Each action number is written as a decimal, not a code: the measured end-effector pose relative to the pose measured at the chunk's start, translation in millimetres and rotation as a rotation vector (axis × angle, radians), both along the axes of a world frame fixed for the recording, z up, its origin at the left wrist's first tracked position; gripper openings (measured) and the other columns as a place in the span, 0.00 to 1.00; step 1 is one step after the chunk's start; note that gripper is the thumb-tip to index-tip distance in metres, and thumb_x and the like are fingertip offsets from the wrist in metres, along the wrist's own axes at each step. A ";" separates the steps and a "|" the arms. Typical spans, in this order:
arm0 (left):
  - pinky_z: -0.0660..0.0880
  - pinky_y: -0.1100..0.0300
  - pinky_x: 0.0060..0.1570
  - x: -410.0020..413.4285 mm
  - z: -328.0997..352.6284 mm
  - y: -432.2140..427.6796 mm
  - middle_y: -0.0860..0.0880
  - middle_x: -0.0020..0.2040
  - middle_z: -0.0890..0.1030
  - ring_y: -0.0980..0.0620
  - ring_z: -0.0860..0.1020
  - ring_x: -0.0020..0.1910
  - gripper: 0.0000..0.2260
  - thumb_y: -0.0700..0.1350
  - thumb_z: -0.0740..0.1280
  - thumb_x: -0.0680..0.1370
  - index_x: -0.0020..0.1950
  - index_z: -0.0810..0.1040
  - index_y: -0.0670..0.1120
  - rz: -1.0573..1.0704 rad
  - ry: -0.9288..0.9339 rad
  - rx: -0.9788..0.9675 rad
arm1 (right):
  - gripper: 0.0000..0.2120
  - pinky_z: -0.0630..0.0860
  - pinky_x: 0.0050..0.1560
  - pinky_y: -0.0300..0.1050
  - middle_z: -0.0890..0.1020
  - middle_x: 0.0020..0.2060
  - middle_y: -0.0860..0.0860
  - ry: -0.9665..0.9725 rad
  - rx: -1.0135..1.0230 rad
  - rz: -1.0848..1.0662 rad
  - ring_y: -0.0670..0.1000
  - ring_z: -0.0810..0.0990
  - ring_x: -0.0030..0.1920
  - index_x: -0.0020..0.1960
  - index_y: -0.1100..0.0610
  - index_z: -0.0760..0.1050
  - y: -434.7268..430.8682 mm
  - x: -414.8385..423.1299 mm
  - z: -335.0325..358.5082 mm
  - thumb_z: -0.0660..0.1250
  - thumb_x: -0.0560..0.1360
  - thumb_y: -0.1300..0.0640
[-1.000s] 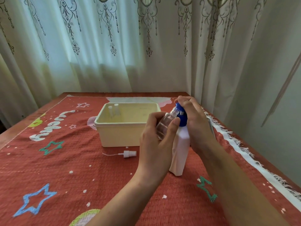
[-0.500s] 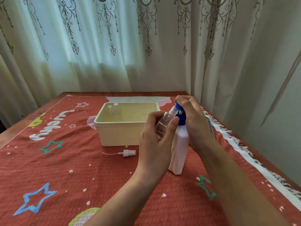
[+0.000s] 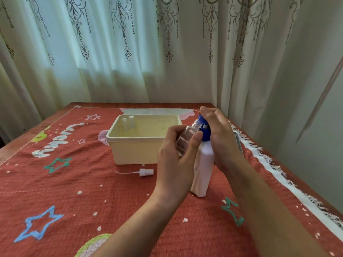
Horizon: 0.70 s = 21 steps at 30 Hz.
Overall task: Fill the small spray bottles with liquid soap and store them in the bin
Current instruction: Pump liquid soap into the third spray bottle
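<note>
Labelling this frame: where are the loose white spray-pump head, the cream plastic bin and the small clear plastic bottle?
loose white spray-pump head [image 3: 146,172], head view, its ribbed collar.
cream plastic bin [image 3: 135,152], head view, its near outer wall.
small clear plastic bottle [image 3: 185,139], head view, its see-through body.

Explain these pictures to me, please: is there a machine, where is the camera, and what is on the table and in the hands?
No robot here: these are a person's two bare hands, filmed by one camera worn on the head, looking forward and down. The left hand holds a small bottle, clear and tilted, its mouth at the blue pump of a white soap bottle. The right hand grips that pump from above. On the red cloth sit a cream bin, with what look like two more small bottles inside, and a loose spray cap in front of it.
</note>
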State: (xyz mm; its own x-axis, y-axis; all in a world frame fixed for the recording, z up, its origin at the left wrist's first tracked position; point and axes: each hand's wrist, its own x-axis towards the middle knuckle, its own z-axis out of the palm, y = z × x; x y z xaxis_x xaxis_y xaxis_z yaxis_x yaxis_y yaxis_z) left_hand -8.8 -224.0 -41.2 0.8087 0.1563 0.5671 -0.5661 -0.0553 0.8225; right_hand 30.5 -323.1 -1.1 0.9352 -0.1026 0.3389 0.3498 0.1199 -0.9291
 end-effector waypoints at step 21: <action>0.74 0.65 0.38 0.5 0.2 -1.2 0.53 0.43 0.81 0.53 0.78 0.41 0.09 0.52 0.67 0.79 0.56 0.76 0.50 -0.002 0.001 0.007 | 0.03 0.78 0.43 0.38 0.80 0.41 0.47 -0.015 -0.027 -0.019 0.45 0.80 0.42 0.50 0.51 0.74 -1.8 2.1 0.7 0.63 0.80 0.53</action>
